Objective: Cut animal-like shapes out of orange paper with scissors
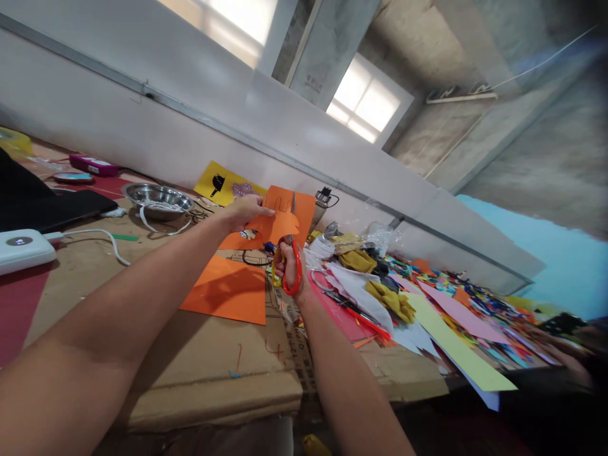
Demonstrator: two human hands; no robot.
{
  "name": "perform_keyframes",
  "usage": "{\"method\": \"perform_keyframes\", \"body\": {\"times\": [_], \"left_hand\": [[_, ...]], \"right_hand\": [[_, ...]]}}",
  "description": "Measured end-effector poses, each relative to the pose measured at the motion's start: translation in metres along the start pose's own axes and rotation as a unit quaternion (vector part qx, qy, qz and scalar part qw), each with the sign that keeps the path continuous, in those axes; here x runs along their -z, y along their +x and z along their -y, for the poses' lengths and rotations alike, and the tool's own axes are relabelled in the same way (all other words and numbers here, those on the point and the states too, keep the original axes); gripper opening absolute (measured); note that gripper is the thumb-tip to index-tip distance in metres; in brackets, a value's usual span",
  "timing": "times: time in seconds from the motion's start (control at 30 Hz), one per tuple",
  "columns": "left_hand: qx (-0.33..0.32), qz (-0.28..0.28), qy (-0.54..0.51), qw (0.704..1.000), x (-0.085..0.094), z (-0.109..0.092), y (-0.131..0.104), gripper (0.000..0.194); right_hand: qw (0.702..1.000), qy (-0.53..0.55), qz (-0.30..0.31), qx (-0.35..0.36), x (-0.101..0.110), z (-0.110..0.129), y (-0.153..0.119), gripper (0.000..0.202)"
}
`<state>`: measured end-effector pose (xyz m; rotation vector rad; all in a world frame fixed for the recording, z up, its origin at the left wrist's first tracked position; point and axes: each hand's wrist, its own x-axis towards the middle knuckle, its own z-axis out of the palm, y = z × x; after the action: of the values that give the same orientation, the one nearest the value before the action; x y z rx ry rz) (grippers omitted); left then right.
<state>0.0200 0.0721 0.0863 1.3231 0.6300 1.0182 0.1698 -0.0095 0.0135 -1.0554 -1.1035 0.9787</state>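
Observation:
My left hand (246,212) pinches the left edge of an upright orange sheet (304,215) with pencil lines on it. In my right hand (291,265) are red and yellow scissors (295,272), with fingers in the handles. The scissors are at the sheet, a blade showing near its top edge; part of the blades is hidden behind the paper. Another orange sheet (232,291) lies flat on the cardboard below my hands. Beyond the held sheet lies a yellow sheet (209,179) with a black shape on it.
A metal bowl (159,197) stands at the left, near a white device (26,250) with a cable. Right of my hands are dark scissors (356,307), mustard cloth (392,301), and a pale green strip (460,345) among colourful scraps. Another person's arm (565,354) shows at far right.

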Motion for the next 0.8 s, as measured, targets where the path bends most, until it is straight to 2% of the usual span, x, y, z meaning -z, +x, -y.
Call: {"method": "perform_keyframes", "body": {"times": [0.8], "left_hand": [[-0.001, 0.002, -0.009, 1.000, -0.0009, 0.0009, 0.0009, 0.029]], "right_hand": [[1.000, -0.010, -0.010, -0.003, -0.0038, 0.0056, -0.0034, 0.037]]}}
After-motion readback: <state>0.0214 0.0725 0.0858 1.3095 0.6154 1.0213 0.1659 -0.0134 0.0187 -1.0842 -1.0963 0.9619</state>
